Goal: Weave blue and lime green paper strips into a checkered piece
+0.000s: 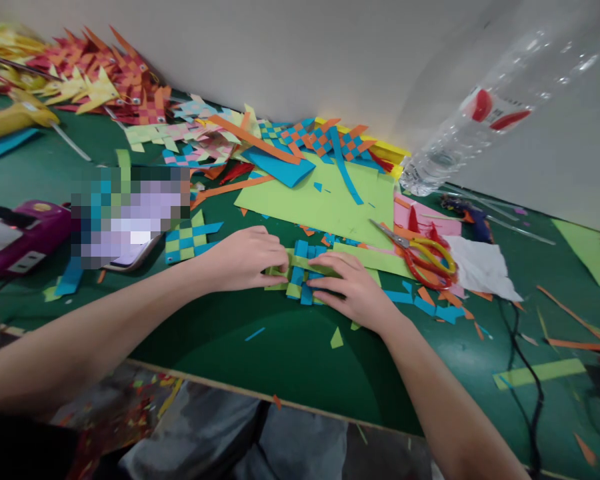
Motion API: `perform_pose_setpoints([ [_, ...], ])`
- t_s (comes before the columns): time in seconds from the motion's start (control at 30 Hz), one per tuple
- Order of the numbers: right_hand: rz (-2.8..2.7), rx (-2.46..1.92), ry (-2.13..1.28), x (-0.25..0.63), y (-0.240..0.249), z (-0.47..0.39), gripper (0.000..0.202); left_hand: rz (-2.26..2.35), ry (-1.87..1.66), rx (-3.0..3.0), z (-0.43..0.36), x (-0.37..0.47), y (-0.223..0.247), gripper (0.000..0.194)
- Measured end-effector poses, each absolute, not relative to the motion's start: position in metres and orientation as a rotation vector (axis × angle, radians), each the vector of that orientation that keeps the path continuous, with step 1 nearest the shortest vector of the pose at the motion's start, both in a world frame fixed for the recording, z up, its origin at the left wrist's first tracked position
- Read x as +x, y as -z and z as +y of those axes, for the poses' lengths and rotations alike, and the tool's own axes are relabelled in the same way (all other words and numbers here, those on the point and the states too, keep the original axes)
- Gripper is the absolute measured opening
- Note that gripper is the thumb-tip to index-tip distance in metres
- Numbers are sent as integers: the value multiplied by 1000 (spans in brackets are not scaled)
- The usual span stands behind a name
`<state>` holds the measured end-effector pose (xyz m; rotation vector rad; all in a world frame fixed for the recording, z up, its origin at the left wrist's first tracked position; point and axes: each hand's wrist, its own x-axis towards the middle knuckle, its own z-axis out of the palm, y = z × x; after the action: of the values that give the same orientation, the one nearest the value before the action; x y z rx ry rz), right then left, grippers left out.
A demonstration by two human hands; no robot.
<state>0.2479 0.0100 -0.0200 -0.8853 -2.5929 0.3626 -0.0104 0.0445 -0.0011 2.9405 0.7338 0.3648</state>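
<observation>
A small weave of blue and green paper strips (298,277) lies on the green tabletop between my two hands. My left hand (247,259) is closed, its fingertips pinching the green strip ends on the weave's left side. From the right, my right hand (353,287) grips the weave, with its fingertips bent onto the blue strips. Part of the strips is hidden under those fingers. Just left of my left hand is a woven blue and green paper fish (190,240). Scissors (420,257) with red and yellow handles rest to the right, on paper pieces.
A phone (130,250), partly blurred out, and a purple power socket (35,233) are on the left. Behind lie green paper sheets (325,193) and a heap of orange-red woven fish (125,80). A plastic bottle (485,113) leans at right; a black cable (523,360) runs below it.
</observation>
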Motion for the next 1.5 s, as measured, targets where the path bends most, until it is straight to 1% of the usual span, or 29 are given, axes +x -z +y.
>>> perform_pose_setpoints([
  [0.13,-2532,-913,-390,247,19,10,20,718,-383,2946,45,-10,0,20],
  [0.43,-2483,-975,-389,248,18,10,27,700,-381,2958,43,-7,1,26],
  [0.8,-2472,-991,-423,247,18,10,14,705,-449,3030,40,-4,3,25],
  [0.97,-2473,-992,-424,247,19,10,15,787,-563,3031,37,-3,1,28],
  [1.07,-2468,-993,-423,248,20,10,15,783,-629,3065,33,-1,-1,24],
  [1.17,-2468,-993,-421,249,20,10,16,754,-575,3108,28,4,0,24],
  [1.33,-2467,-1000,-392,249,21,10,16,750,-394,3075,25,10,6,31],
  [1.5,-2502,-1054,-283,248,17,8,21,741,-355,3036,26,9,9,34],
])
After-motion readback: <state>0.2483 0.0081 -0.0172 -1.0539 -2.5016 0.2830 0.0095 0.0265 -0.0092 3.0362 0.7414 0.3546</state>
